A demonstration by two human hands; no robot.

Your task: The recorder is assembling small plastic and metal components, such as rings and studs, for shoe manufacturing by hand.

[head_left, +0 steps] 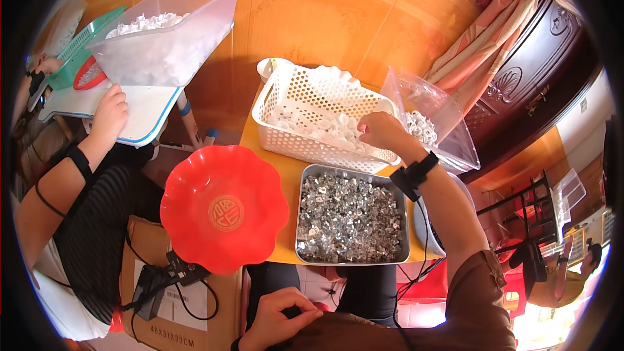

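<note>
My right hand (385,132) reaches over the right end of a white perforated plastic basket (292,136). Its fingers are curled together; whatever they may hold is too small to make out. Small white plastic pieces (325,128) lie in that basket below the hand. Low in the view, my left hand (278,318) is held in front of my lap, thumb and forefinger closed at the tips around a gap. Anything pinched there cannot be made out. Between the two hands stands a rectangular metal tray (407,247) filled with small shiny metal parts (351,218).
A red scalloped plate (195,195) sits left of the tray, above a cardboard box (188,325) with a black adapter (153,296). A clear bin (455,149) of white pieces stands right. Another person's hand (110,114) rests by a translucent bin (162,52) on a white table (140,120).
</note>
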